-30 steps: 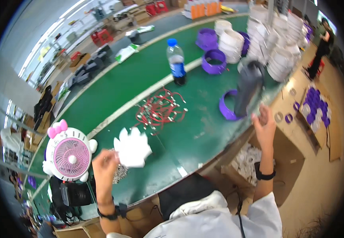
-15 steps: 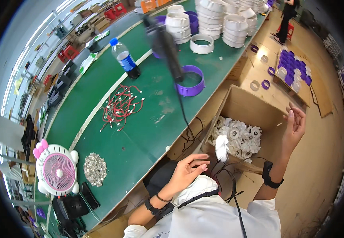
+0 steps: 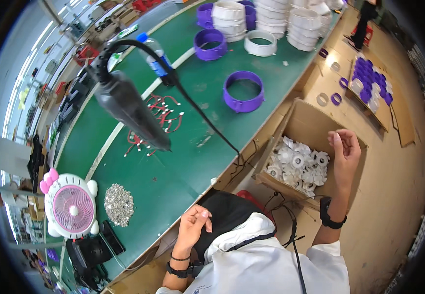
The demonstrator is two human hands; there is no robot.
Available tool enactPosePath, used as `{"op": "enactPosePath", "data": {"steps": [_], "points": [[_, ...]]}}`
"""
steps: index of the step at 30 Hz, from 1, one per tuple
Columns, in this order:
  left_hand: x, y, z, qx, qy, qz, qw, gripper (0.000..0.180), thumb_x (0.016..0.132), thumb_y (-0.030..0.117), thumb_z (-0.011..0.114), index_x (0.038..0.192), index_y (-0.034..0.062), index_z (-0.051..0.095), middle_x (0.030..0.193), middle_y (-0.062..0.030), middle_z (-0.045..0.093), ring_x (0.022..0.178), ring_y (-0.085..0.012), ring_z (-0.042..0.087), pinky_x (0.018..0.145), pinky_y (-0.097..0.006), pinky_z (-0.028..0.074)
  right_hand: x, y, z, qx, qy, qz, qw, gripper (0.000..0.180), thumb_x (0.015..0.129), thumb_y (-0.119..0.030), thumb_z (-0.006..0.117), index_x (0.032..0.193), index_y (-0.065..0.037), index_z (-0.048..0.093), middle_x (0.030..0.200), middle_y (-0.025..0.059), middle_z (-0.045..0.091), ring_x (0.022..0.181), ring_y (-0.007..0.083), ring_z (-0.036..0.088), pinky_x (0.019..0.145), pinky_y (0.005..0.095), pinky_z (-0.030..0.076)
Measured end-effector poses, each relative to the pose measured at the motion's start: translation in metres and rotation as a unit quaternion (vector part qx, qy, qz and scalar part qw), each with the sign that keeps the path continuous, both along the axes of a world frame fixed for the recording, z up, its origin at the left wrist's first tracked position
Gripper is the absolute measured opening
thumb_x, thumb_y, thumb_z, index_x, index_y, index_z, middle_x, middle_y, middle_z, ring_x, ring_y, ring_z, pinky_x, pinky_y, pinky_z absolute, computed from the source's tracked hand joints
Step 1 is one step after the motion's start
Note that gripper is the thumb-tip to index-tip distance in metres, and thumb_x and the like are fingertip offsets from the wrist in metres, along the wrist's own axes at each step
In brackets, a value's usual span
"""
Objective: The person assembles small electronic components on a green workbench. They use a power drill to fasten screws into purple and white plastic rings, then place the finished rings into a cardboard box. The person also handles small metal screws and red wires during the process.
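My left hand [image 3: 194, 226] is over the near table edge beside my lap, its fingers loosely bent, with nothing visible in it. My right hand [image 3: 345, 149] is raised over the right side of an open cardboard box [image 3: 342, 120], fingers half curled and apart, also showing no object. Inside the box lies a heap of white plastic parts [image 3: 295, 161], some with dark ringed centres. A black corded hand tool [image 3: 131, 110], like an electric screwdriver, hangs over the green table [image 3: 173, 176] and partly hides a pile of red wires [image 3: 166, 120] with white connectors.
On the table are a purple ring [image 3: 244, 105], stacked white rings [image 3: 271, 17], a blue-capped bottle [image 3: 158, 56], a pile of small silver pieces [image 3: 119, 206] and a pink-white fan [image 3: 72, 208]. Black cables [image 3: 291, 223] trail near the box. A person [image 3: 364, 24] stands far right.
My left hand has moved left and nearer me, away from the box. The white piece beside it is gone from there. My right hand has shifted left and curled more. The hanging tool has swung left.
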State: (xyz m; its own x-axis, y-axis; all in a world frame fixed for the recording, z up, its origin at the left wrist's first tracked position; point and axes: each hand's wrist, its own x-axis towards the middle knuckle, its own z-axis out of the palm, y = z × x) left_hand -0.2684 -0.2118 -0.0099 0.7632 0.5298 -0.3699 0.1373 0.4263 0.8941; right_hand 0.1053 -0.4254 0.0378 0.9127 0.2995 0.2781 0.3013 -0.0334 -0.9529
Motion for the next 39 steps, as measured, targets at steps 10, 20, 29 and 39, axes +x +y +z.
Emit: {"op": "enactPosePath", "data": {"steps": [10,20,29,39], "points": [[-0.056,-0.001,0.048,0.067,-0.033,0.223,0.972,0.023,0.092,-0.007,0.066,0.114,-0.0019,0.065,0.091,-0.0134,0.071,0.068,-0.012,0.065,0.063,-0.022,0.053,-0.077,0.089,0.048,-0.166,0.051,0.544,0.821,0.011,0.083,-0.01,0.076,0.088,-0.002,0.07,0.085,0.0057,0.073,0.079,0.0155,0.068,0.076,0.0293,0.053],[-0.112,0.018,0.016,0.36,0.105,0.376,0.848,0.025,0.087,0.002,0.072,0.072,0.0026,0.053,0.082,-0.0073,0.065,0.097,-0.026,0.067,0.086,-0.034,0.049,-0.195,0.198,0.037,-0.254,0.028,0.615,0.746,0.024,0.093,-0.022,0.068,0.105,-0.001,0.067,0.089,0.0119,0.071,0.086,0.0249,0.069,0.079,0.035,0.053],[-0.149,0.026,-0.007,0.183,0.183,0.561,0.786,0.013,0.091,0.012,0.072,0.093,0.0008,0.065,0.092,-0.0097,0.069,0.088,-0.0226,0.063,0.077,-0.034,0.049,-0.14,0.247,-0.06,-0.231,-0.127,0.5,0.825,0.024,0.099,-0.021,0.064,0.111,0.0,0.068,0.101,0.0185,0.072,0.089,0.0313,0.069,0.08,0.0408,0.055],[-0.146,0.039,-0.006,0.24,0.269,0.563,0.744,0.017,0.09,0.008,0.073,0.084,0.0002,0.059,0.101,-0.0107,0.063,0.09,-0.0175,0.06,0.075,-0.03,0.05,-0.128,0.246,-0.082,-0.164,0.123,0.524,0.827,0.012,0.097,-0.005,0.065,0.107,0.001,0.063,0.089,0.0089,0.071,0.077,0.0151,0.066,0.071,0.0286,0.054]]}}
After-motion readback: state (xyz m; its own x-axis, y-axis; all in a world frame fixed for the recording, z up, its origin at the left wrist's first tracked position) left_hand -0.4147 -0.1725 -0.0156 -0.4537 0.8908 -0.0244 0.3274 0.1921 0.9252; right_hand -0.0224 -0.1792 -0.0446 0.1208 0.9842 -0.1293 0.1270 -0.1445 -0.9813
